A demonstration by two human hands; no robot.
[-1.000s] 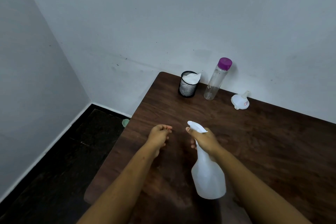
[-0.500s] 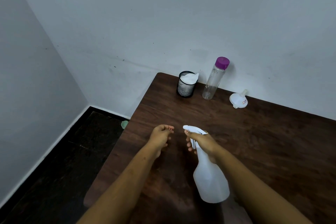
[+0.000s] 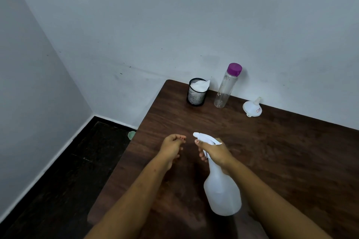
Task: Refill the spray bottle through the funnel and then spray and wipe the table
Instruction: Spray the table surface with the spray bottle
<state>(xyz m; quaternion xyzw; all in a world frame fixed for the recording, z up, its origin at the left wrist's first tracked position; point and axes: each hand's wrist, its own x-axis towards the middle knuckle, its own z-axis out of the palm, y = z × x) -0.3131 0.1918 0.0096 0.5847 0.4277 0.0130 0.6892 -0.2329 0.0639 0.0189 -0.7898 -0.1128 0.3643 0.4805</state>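
Spray bottle [image 3: 222, 194]: right grip [image 3: 215, 151] curled round its neck, nozzle aimed across desk [image 3: 281, 151], likely for spraying; left grip [image 3: 172, 146] loosely curled, empty

White spray bottle [image 3: 221, 190], purple-capped clear bottle [image 3: 226, 87], dark wood-grain table [image 3: 281, 151].

Before you is a dark wood-grain table [image 3: 291, 161], its far edge against the wall. Along that edge stand a black mesh cup [image 3: 195, 97] holding a white cloth [image 3: 200, 85], just beside it an upright clear bottle [image 3: 225, 91] with a purple cap, and a white funnel [image 3: 252, 108], mouth down.
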